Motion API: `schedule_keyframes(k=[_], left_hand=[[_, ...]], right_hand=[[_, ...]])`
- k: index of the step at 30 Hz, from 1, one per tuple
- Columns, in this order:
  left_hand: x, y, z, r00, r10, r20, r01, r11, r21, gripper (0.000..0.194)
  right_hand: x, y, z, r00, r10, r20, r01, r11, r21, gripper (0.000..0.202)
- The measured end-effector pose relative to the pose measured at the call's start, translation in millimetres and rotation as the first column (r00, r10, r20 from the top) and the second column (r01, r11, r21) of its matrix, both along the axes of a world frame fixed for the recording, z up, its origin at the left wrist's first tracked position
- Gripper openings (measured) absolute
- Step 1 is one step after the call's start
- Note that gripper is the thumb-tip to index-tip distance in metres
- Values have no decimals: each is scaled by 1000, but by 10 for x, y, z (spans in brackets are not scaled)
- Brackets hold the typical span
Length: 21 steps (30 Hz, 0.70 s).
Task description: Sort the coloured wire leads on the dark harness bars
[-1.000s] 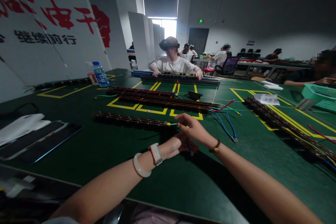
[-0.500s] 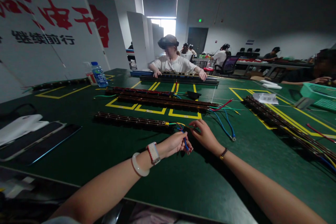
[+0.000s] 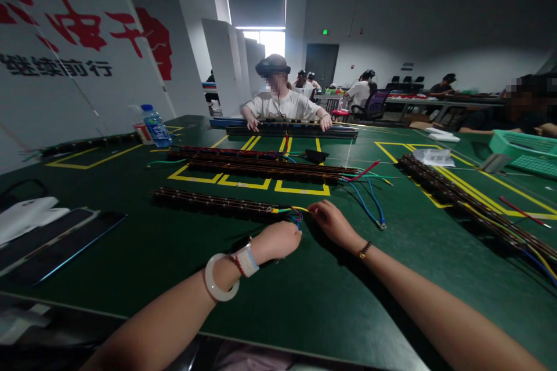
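A dark strip assembly [image 3: 213, 200] with coloured wires at its right end lies in front of me on the green table [image 3: 278, 301]. My left hand [image 3: 279, 240] is closed just below those wires, palm down, with a bit of blue wire [image 3: 298, 223] at its fingers. My right hand [image 3: 328, 220] pinches the end of a yellow-green wire [image 3: 300, 208] to the right of the strip. Behind it lies a bundle of longer dark strips [image 3: 270, 168] with red, green and blue leads [image 3: 368, 203] at its right end.
Phones [image 3: 73, 243] and a white item [image 3: 30, 214] lie at the left. A bottle [image 3: 155, 127] stands farther back. More strips [image 3: 470, 203] and a green basket [image 3: 522, 151] are at the right. A person [image 3: 281, 98] works opposite.
My left hand has turned palm down and moved slightly left and lower. My right hand has closed on the yellow-green wire. The view has shifted a little.
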<state>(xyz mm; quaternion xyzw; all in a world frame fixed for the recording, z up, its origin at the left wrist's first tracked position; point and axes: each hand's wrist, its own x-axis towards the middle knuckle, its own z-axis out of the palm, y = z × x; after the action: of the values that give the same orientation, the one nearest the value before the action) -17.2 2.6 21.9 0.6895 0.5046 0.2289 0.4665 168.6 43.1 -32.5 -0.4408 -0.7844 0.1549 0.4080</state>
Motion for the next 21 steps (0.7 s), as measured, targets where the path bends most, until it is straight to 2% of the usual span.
schedule_keyframes(k=[1,2,3,4,6,8,11,13,14,16,17,18,21], left_hand=[[3,-18,15,986,-2,-168,23,992,122,33],[11,-37,33,924,14,-382,85,967,241,32],[22,-56,52,826,46,-562,172,929,329,33],[34,-76,73,734,74,-675,254,892,374,36],[50,-112,116,652,63,-756,356,855,378,47],[37,-140,152,642,35,-766,402,835,375,54],[-73,-151,189,643,53,-764,414,815,406,46],[-208,-132,206,662,122,-740,378,798,469,36],[-289,-114,216,684,157,-713,348,788,508,32],[-463,-63,238,736,265,-623,265,734,626,26],[-551,-31,249,746,272,-608,255,727,638,23],[-638,5,256,734,302,-608,266,697,667,22],[-884,130,236,729,397,-558,321,521,791,27]], right_hand=[[0,0,-3,1000,-1,0,1,1000,-2,23],[0,2,-7,1000,-4,0,4,1000,-2,23],[0,5,-13,1000,-7,0,7,1000,-2,22],[1,8,-20,1000,-8,1,8,1000,-1,22],[1,14,-34,1000,-9,10,9,1000,4,21],[0,19,-44,999,-17,32,16,1000,18,21],[3,8,-32,996,-57,65,51,995,84,20],[9,-30,7,995,-94,40,84,975,205,18],[10,-64,36,995,-101,18,92,951,294,17],[-6,-165,106,998,-67,12,52,863,502,17],[-28,-228,142,998,-26,53,-11,803,595,17],[-64,-296,176,991,15,130,-99,738,668,18],[-236,-478,255,899,37,436,-381,558,737,25]])
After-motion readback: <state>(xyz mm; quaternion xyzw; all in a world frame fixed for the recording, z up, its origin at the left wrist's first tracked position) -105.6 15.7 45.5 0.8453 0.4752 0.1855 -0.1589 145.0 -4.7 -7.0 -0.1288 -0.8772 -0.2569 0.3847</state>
